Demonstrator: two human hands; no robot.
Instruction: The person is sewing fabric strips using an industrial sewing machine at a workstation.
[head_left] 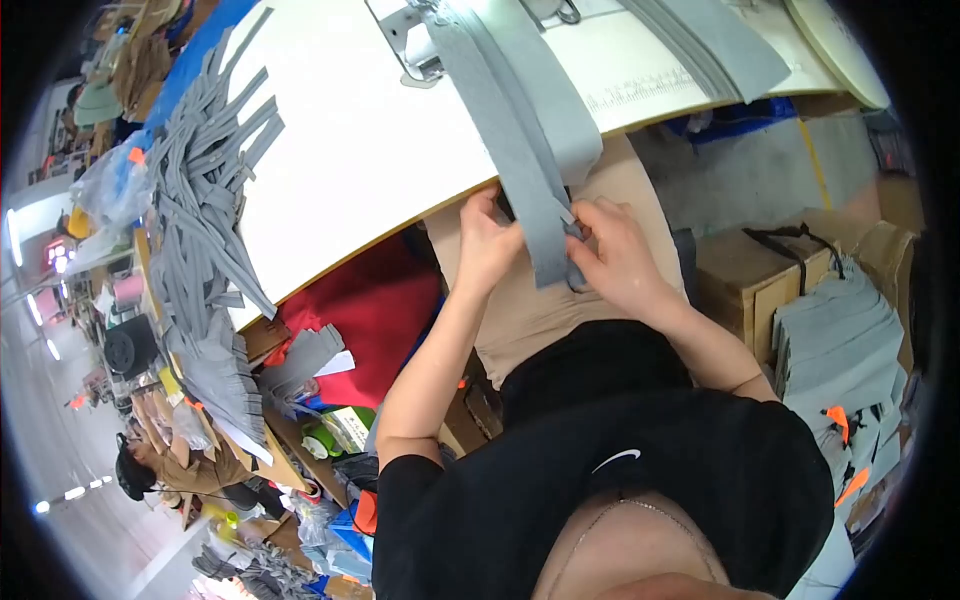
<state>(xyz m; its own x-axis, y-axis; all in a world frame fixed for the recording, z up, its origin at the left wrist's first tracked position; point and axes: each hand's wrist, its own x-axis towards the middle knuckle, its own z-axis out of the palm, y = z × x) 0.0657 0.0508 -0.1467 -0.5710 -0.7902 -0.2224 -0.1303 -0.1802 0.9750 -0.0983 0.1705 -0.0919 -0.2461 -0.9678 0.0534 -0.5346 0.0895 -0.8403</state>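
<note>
A long grey fabric piece, folded lengthwise, runs down from the metal sewing machine part and hangs over the table's front edge. My left hand holds its left side near the lower end, with some fingers hidden behind the cloth. At the right side, my right hand pinches the fabric's edge between thumb and fingers, where a small corner is turned up. Both hands are just below the table edge, above my lap.
A tangled heap of grey strips covers the left of the white table. More grey pieces lie at its far right. Cardboard boxes and stacked grey cloth stand to my right. Another person is at far left.
</note>
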